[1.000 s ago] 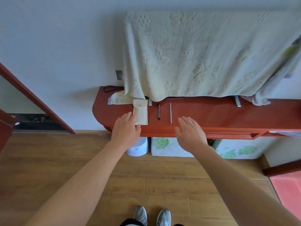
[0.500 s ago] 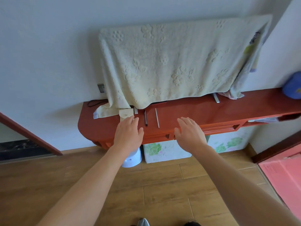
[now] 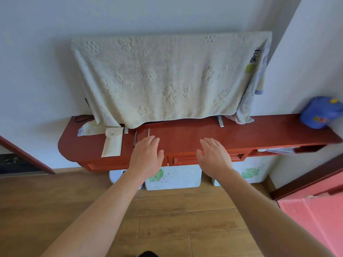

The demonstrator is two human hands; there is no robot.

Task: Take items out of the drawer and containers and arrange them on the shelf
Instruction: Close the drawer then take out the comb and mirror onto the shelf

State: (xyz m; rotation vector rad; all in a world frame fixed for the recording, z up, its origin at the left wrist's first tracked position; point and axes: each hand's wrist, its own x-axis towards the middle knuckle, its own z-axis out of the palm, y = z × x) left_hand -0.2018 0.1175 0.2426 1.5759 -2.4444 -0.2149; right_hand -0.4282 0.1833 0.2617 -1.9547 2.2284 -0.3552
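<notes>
Red-lacquered shelf (image 3: pixel 250 130) carries cream pouch (image 3: pixel 112 143). Left hand (image 3: pixel 146 154), right hand (image 3: pixel 213 156): fingers straight, slightly apart, empty, over shut drawer (image 3: pixel 183 160). Advice: grip under its front, pull straight out.

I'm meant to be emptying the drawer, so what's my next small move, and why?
Probably lower the right hand to the drawer front beneath it and pull: the drawer looks shut, and this hand and the left hand are both open, holding nothing.

We note a cream embossed towel (image 3: pixel 167 80) draped over a flat screen, a blue cap (image 3: pixel 319 112) by the right wall, a wood-plank floor (image 3: pixel 167 219) and a pink box (image 3: pixel 315 219) lower right.
</notes>
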